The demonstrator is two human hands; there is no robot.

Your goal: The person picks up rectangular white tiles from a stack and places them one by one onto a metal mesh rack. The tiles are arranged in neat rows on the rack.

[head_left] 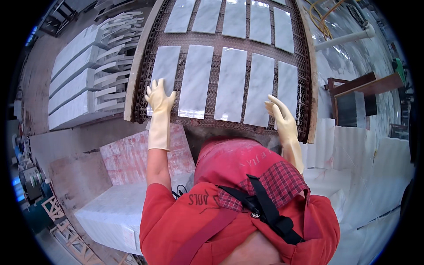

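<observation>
Cream-gloved left hand (160, 98), fingers wide, is overlapping the near row's leftmost grey-veined white rectangular tile (166, 62) at its near end.
Tile's long axis is running near-to-far; cream-gloved right hand (282, 115), fingers narrowly apart, is lying well rightward.

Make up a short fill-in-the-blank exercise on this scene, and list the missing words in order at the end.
1. The row of slabs nearest the person has ____ of them.
2. In that row, the left hand is at the slab farthest to the ____.
3. A wooden rail runs along the left side of the mesh belt, and another along its ____ side.
4. The person's shirt is ____.

Missing words: five; left; right; red.
</observation>
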